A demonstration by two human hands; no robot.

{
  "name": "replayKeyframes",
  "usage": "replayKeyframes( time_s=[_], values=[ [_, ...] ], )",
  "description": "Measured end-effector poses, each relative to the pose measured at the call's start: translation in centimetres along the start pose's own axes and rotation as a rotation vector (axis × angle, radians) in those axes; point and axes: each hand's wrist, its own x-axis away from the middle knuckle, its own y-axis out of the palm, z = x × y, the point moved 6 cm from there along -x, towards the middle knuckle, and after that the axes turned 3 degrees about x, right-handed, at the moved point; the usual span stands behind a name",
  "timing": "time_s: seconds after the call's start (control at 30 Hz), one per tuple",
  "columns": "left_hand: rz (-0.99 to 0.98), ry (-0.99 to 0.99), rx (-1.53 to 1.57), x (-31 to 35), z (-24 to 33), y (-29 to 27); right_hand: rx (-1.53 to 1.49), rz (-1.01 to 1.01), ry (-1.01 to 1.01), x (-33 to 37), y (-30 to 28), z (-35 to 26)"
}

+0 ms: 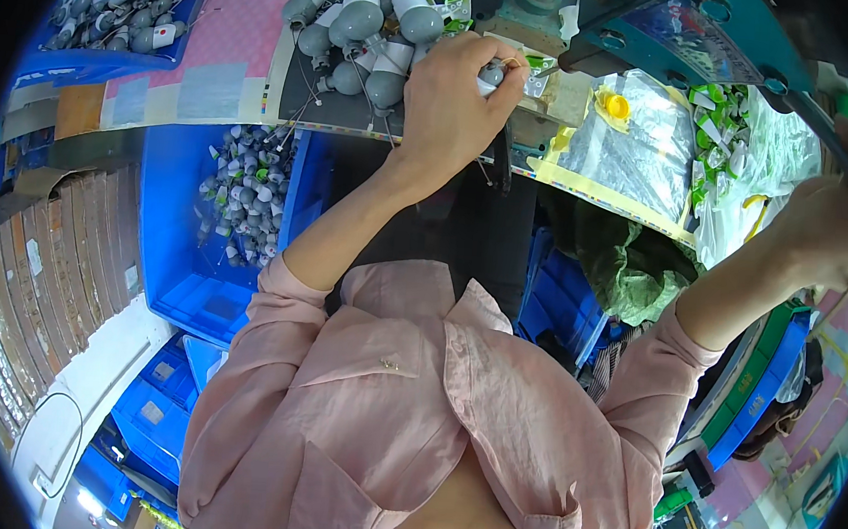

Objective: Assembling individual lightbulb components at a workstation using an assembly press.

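My left hand [455, 104] is closed at the front of a teal bench press [695, 38], pinching a small grey-and-white bulb [492, 73] between thumb and fingers. Much of that bulb is hidden by the fingers. Just left of the hand lies a pile of grey-domed bulbs [357, 24] with white collars and thin wire leads. Over at the right edge my right hand [834, 229] is raised and wrapped round the dark lever [836, 141] of the press. Its fingertips fall in the dark rim of the picture.
Blue bins with more bulbs stand at upper left [113, 66] and below the bench edge [176, 218]. Right of the press lie a clear plastic bag [640, 132], a yellow round part [614, 105] and green-and-white pieces [719, 128]. Stacked cardboard [59, 278] is at far left.
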Motion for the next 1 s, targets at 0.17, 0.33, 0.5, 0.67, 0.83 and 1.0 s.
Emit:
replayKeyframes(
  time_s=[0.17,0.33,0.5,0.67,0.83,1.0],
  values=[
    [0.046,0.075,-0.074,0.0,0.4,0.5,0.255,-0.018,-0.422,4.2,-1.4,-2.1],
    [0.032,0.111,-0.152,0.0,1.0,0.4,0.379,-0.006,-0.993,6.9,-0.7,-5.3],
    [-0.014,0.068,-0.129,-0.1,0.7,0.3,0.503,0.003,-1.031,8.6,0.3,-6.0],
    [-0.002,0.049,-0.067,0.1,0.2,0.5,0.071,-0.005,-0.891,5.7,-1.0,-3.6],
    [0.013,0.031,-0.047,0.1,0.2,0.5,0.151,-0.040,-0.899,5.6,-0.9,-4.2],
    [0.022,0.041,-0.093,0.1,0.6,0.5,0.220,-0.077,-0.915,5.7,-0.7,-5.3]
  ],
)
